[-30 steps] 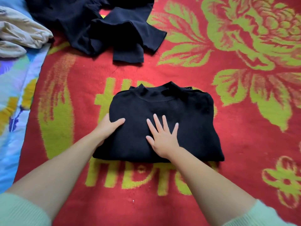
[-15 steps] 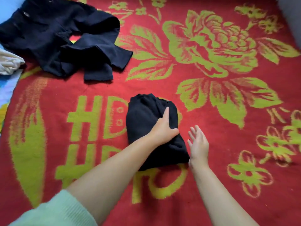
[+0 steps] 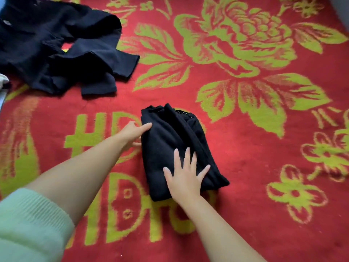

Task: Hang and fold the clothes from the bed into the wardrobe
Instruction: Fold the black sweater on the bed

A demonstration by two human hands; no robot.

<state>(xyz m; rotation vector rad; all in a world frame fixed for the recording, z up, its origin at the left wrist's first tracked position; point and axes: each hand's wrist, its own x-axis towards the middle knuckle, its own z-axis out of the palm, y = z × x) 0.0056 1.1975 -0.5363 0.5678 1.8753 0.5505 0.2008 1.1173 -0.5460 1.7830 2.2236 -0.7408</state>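
A black top (image 3: 170, 137), folded into a narrow bundle, lies in the middle of the red and green blanket (image 3: 245, 129) on the bed. My right hand (image 3: 184, 176) presses flat on the bundle's near end with its fingers spread. My left hand (image 3: 133, 132) touches the bundle's far left edge, thumb on top and fingers along the side. Unfolded black clothes (image 3: 56, 48) lie crumpled at the far left of the blanket.
A pale cloth (image 3: 2, 82) peeks in at the left edge beside the black clothes. The blanket stretches bare to the right and toward me. Pale green sleeves cover both of my upper arms.
The top went from a wide flat fold to a narrow bundle. My left hand shifted from its top to its left edge, and my right hand came from beside it onto its near end.
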